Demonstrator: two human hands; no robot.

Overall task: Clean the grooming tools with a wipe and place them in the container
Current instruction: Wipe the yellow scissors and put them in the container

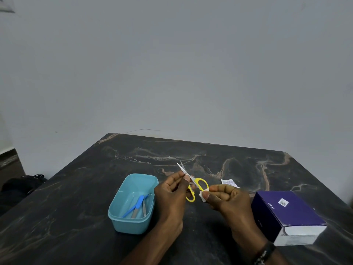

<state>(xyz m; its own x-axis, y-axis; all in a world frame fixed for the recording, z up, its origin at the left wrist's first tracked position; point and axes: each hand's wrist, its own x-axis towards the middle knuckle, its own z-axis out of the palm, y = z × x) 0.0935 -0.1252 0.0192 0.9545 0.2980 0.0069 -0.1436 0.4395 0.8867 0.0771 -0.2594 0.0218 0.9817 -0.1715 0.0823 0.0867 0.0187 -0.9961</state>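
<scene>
Left hand (pixel 172 190): fingers curled, thumb and fingertips pinching the scissors (pixel 191 181) near the pivot. Blades slightly parted, tips pointing up and away toward the far left. The yellow handle loops hang down toward the right, one loop between the two hands, the other below the left thumb.

Right hand (pixel 223 196): fingers curled inward, thumb and forefinger pinching a small white wipe (pixel 202 196). The wipe sits just beside the lower edge of the nearer handle loop; whether it touches the loop cannot be told.

The hands are held close together above the counter (pixel 191 236), the scissors bridging the gap between them. Both forearms come in from the bottom edge, angled upward and converging. A dark band (pixel 264 252) sits on the right wrist.

Container (pixel 131 204): light blue, open, on the counter just left of the left hand. Inside lie a blue-handled tool (pixel 136 204) and slim metal tools (pixel 144 208), leaning along the container's length.

A torn white sachet (pixel 229 182) lies flat on the counter just beyond the right hand. A dark purple box (pixel 286 217) with a white end face lies to the right of the right hand, near the counter's edge.
</scene>
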